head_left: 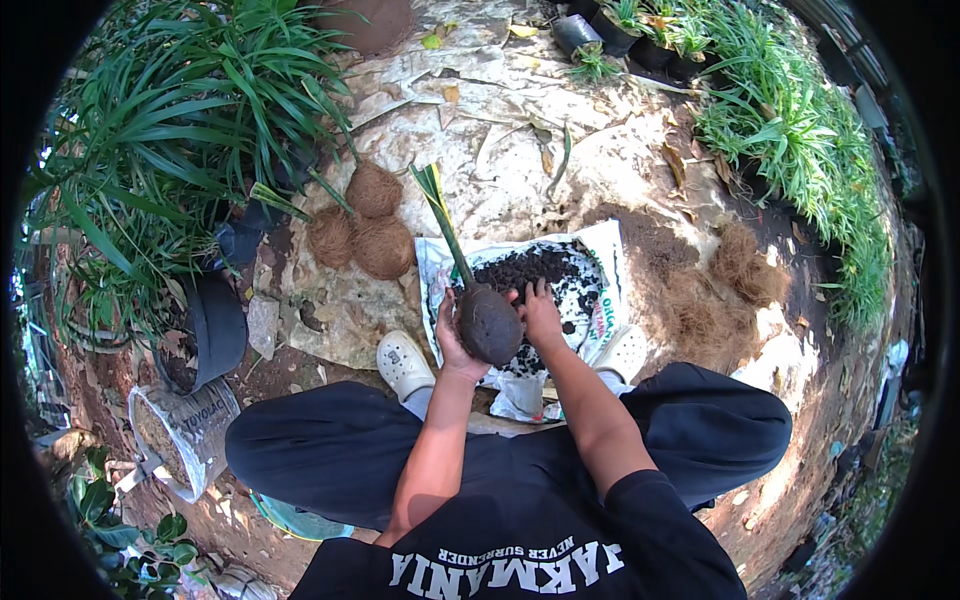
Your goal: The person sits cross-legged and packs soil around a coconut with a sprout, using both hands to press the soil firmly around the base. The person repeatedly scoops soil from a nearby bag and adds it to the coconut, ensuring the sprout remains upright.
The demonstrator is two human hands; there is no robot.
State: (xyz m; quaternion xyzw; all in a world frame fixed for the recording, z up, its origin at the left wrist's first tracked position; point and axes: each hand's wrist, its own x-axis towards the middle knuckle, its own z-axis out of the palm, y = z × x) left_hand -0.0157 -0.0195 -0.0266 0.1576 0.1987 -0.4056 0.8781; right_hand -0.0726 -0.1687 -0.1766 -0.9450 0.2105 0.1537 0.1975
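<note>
My left hand (453, 342) cradles a round, dark soil ball (491, 326) from its left side and below. Out of the ball's top rises a thick green stem (447, 222) with cut, yellow-edged leaves, leaning up and to the left. Beside the ball, my right hand (541, 313) reaches down to the loose dark soil (525, 268), fingers stretched and partly apart. That soil lies on a flattened white sack (603, 245) between my feet. The ball covers part of the sack, and the far side of my left fingers is hidden.
Three fibre-wrapped balls (381, 247) sit together at the left, two with stems. Loose brown coconut fibre (722, 310) lies at the right. Potted grassy plants (790, 140) border the right, long-leaved plants (170, 130) the left. A black pot (215, 325) and tipped bucket (190, 435) stand nearby.
</note>
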